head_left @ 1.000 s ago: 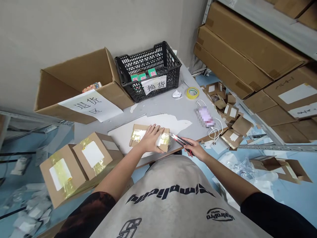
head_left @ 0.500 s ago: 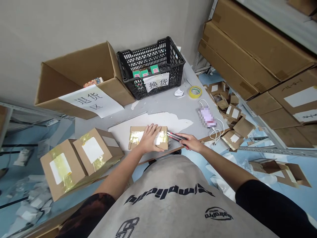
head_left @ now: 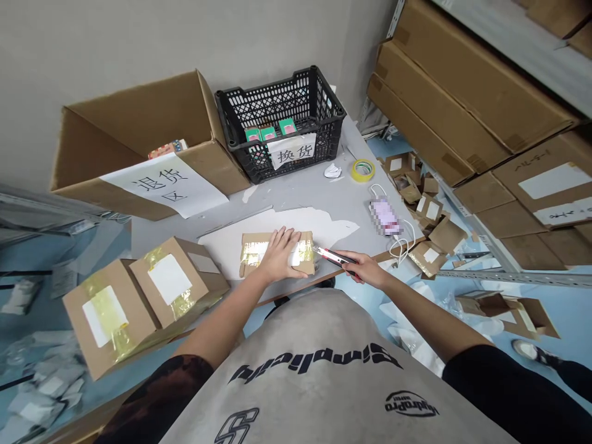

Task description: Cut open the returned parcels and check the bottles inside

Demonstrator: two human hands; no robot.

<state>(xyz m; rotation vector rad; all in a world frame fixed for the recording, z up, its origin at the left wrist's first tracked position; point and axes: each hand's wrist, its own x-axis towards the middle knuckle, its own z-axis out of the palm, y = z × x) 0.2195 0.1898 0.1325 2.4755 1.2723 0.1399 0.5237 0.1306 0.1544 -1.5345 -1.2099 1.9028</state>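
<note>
A small taped cardboard box (head_left: 250, 251) lies on the white sheet near the table's front edge. My left hand (head_left: 280, 258) spans its top, thumb at the near edge and fingers reaching the far edge, holding it. Under that hand, part of the box's label and shiny yellow tape is hidden. My right hand (head_left: 365, 269) is closed around a red and black utility knife (head_left: 336, 256). The knife's blade tip is at the right end of the box; whether it touches cannot be told.
Two taped cartons (head_left: 169, 280) stand at the left. Behind are a large open carton (head_left: 222, 166) and a black crate (head_left: 330, 132) holding small green boxes. A tape roll (head_left: 362, 170) and a phone (head_left: 385, 216) with a white cable lie right. Someone's shoe (head_left: 525, 349) shows at far right.
The knife has drawn slightly right, and its blade tip now shows at the box's end. My left hand keeps its hold on the box. Another person's foot has come into view at right.
</note>
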